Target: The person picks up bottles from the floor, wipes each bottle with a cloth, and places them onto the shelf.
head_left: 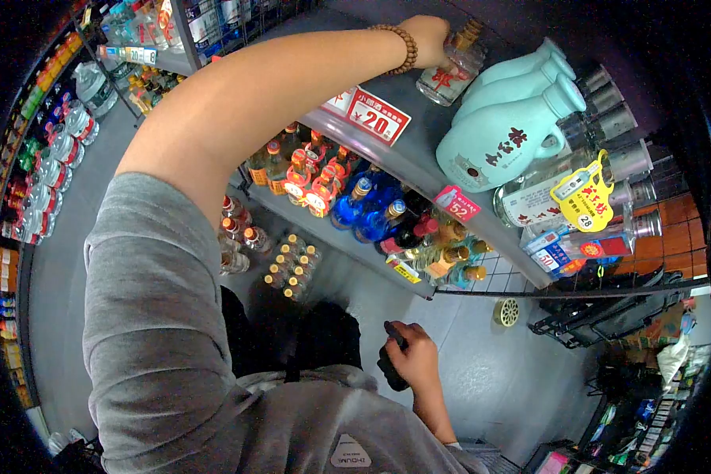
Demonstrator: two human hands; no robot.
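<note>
My left hand (428,41), with a beaded bracelet at the wrist, is closed on a small clear glass bottle (444,85) with red characters. The bottle is tilted over the upper grey shelf (419,130), beside several pale turquoise jugs (490,138). Low in front of my body, my right hand (415,357) is wrapped round a black object (392,365), whose kind I cannot make out.
A red-and-white price sign (378,116) lines the shelf edge. Below stand blue bottles (346,212) and red-labelled bottles (312,188). Gold-capped bottles (291,267) are on the floor. Clear bottles with a yellow tag (583,197) stand right of the jugs.
</note>
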